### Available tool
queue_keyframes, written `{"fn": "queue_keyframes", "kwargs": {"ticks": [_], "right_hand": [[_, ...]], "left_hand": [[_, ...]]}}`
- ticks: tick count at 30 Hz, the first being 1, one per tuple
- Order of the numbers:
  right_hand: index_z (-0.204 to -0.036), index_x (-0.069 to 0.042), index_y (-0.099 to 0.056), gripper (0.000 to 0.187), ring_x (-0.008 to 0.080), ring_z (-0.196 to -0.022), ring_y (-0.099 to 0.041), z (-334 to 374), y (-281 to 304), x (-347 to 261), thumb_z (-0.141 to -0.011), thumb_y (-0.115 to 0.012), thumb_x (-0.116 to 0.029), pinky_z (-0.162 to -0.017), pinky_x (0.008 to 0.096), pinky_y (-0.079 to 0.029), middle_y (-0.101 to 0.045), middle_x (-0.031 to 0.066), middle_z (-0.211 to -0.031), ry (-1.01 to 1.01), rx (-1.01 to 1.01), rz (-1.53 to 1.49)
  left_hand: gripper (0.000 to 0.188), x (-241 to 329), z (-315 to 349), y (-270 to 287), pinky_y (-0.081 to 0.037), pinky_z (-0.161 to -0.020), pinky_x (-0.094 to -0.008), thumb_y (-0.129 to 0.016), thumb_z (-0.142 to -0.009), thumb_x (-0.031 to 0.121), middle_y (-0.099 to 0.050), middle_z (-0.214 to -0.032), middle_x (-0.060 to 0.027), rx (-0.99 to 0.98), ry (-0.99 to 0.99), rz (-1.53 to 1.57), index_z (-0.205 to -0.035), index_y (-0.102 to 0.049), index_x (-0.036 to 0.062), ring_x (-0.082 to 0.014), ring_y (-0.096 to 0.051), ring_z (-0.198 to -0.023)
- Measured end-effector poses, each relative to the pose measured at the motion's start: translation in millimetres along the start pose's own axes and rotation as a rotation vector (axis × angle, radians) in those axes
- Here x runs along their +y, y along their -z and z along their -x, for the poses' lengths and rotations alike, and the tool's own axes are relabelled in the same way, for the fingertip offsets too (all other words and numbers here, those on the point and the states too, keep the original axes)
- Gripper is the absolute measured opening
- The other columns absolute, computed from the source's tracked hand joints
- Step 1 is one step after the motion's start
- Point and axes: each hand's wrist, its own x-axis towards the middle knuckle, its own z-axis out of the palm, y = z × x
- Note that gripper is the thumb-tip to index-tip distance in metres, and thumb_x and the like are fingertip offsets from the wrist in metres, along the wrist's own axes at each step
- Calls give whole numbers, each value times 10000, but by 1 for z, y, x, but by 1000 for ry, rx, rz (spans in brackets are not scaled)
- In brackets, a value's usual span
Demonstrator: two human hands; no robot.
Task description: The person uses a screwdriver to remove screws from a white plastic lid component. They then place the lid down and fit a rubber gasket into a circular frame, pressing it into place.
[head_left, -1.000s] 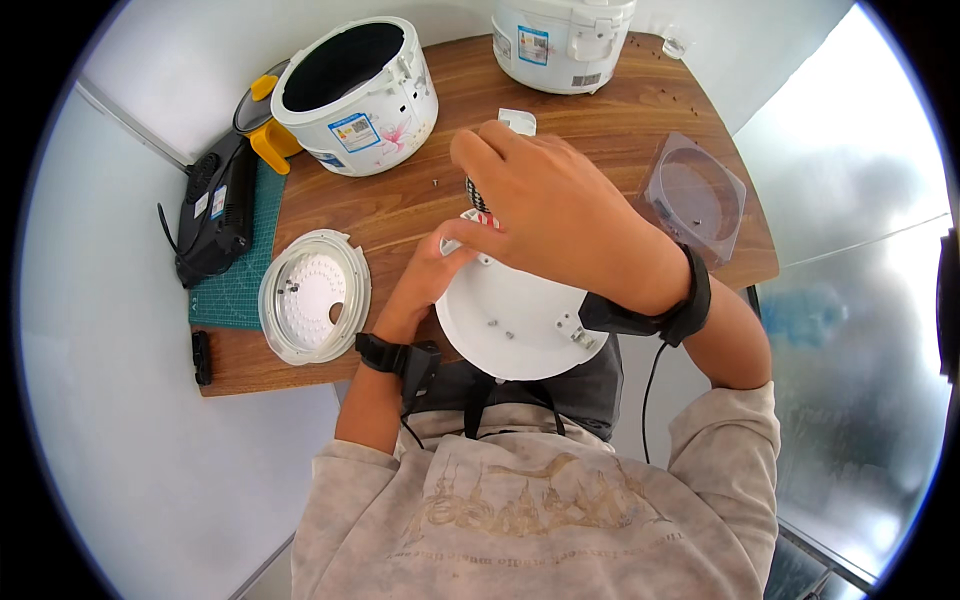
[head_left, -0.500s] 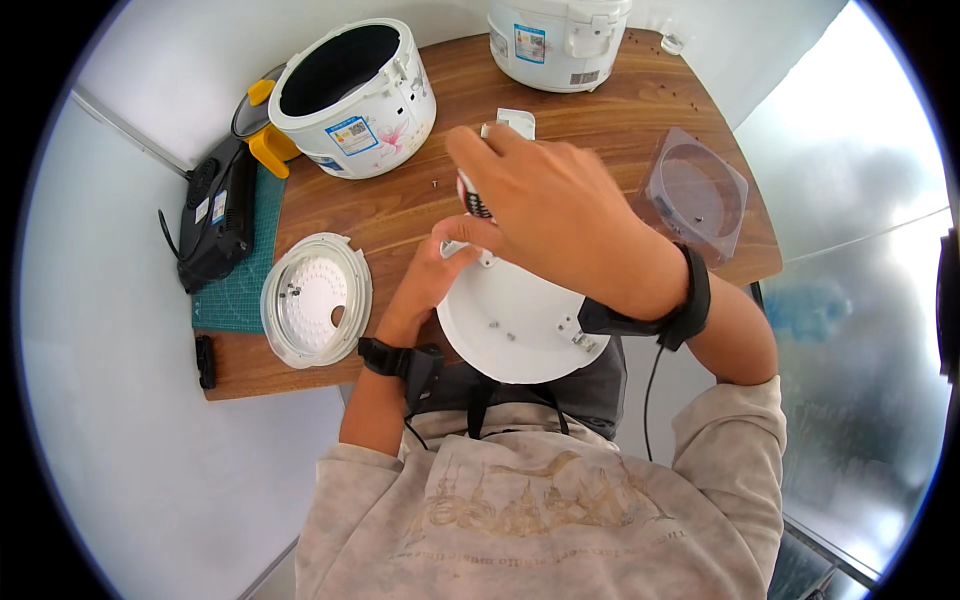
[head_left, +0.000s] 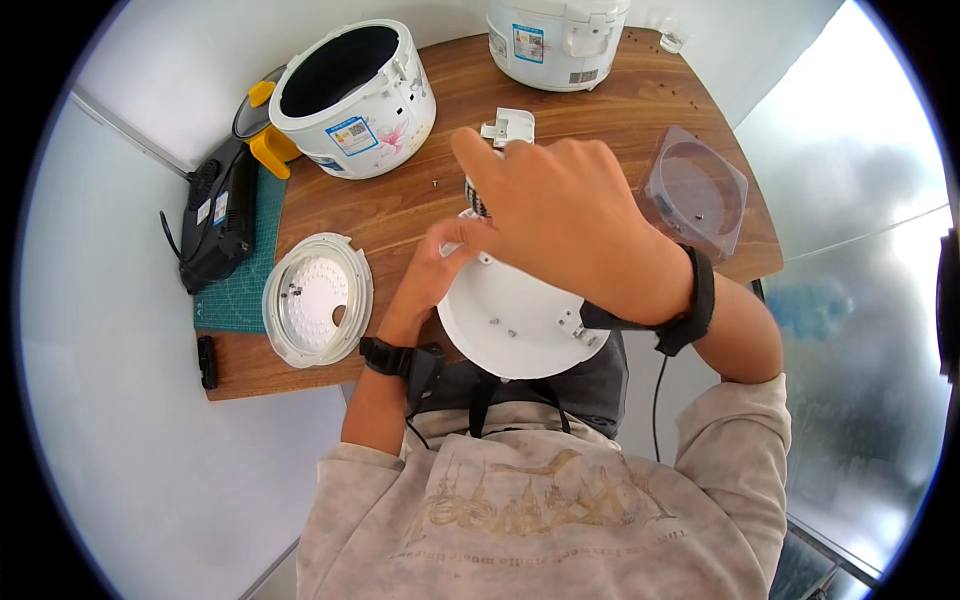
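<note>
- Since a second ago the right hand (head_left: pixel 570 215) has lifted a little higher above the white round lid (head_left: pixel 515 320), carrying the dark-handled tool (head_left: pixel 477 197) up with it; I judge a screw is being worked at the lid's far edge.
- Its grip is closed around that tool.
- The left hand (head_left: pixel 440 262) stays pinched on the lid's far rim, steadying it; the lid rests at the near edge of the wooden tabletop (head_left: pixel 400 205).
- On the tabletop: an open white cooker body (head_left: pixel 355 100), a perforated inner plate (head_left: pixel 317 298), a clear container (head_left: pixel 695 195), a small white bracket (head_left: pixel 508 128), a green mat (head_left: pixel 240 290).
- White walls surround the corner.
</note>
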Motion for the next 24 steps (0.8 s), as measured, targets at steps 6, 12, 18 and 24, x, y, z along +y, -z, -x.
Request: {"fn": "queue_keyframes", "kwargs": {"ticks": [6,12,18,24], "right_hand": [[-1076,-45,-505,389,357,-702,-648,2,-30,24,-900,-672,-349,-590,442,-510,-629,167,-852,287,304,-178],[-1088,-19,-479,384,360,-775,-647,-1,-5,7,-885,-694,-264,-631,444,-517,-603,177,-960,27,50,56],[-1053,-10,-456,408,348,-805,-652,-3,-29,22,-885,-695,-295,-632,417,-518,-601,166,-957,321,251,-142],[-1059,-1,-459,382,336,-818,-654,-3,5,1,-885,-686,-255,-642,405,-513,-614,171,-1036,18,-44,88]], "left_hand": [[303,16,1,-8,-514,-830,-280,-646,-940,157,-663,-1041,-46,-5,149,172,-1209,-594,26,-121,-623,-938],[306,34,7,-17,-513,-824,-288,-647,-941,164,-659,-1045,-35,112,106,131,-1211,-584,33,-110,-620,-948],[284,15,1,-7,-512,-839,-285,-648,-943,165,-654,-1061,-44,-23,100,230,-1188,-585,36,-115,-616,-952],[299,23,5,-16,-507,-817,-281,-652,-938,171,-664,-1060,-41,141,95,121,-1194,-588,31,-120,-622,-923]]}}
